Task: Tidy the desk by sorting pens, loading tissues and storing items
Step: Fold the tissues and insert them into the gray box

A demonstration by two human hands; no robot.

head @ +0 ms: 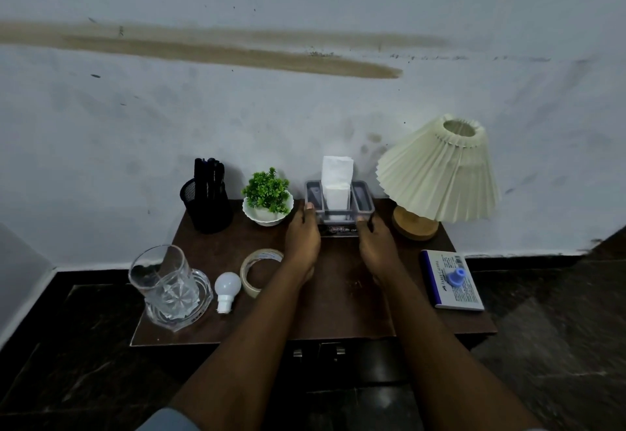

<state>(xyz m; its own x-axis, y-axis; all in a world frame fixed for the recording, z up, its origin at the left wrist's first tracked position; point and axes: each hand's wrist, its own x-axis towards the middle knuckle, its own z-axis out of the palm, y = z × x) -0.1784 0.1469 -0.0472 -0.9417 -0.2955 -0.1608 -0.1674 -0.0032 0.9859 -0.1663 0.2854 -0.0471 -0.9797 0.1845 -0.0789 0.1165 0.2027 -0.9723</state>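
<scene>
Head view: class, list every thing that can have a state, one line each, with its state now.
Left hand, grips the organiser's left side.
Right hand, grips its right side.
Organiser, upright, tissues standing in its middle slot.
Pen pot, upright, pens inside.
Lamp, unlit.
Glass, upright, empty.
Bulb, lying on its side.
Box, shut, blue cap on top.

Small dark brown table [342, 301], pretty crowded. Along the back, left to right: black mesh pen cup [206, 208], little potted plant [267, 201], tissue holder [338, 208], lamp [437, 176] on a wooden base. Closer in there's a glass tray [205, 291], a loose bulb [227, 290], a tape roll [259, 271], plus a blue-and-white box [454, 283] far right.
</scene>
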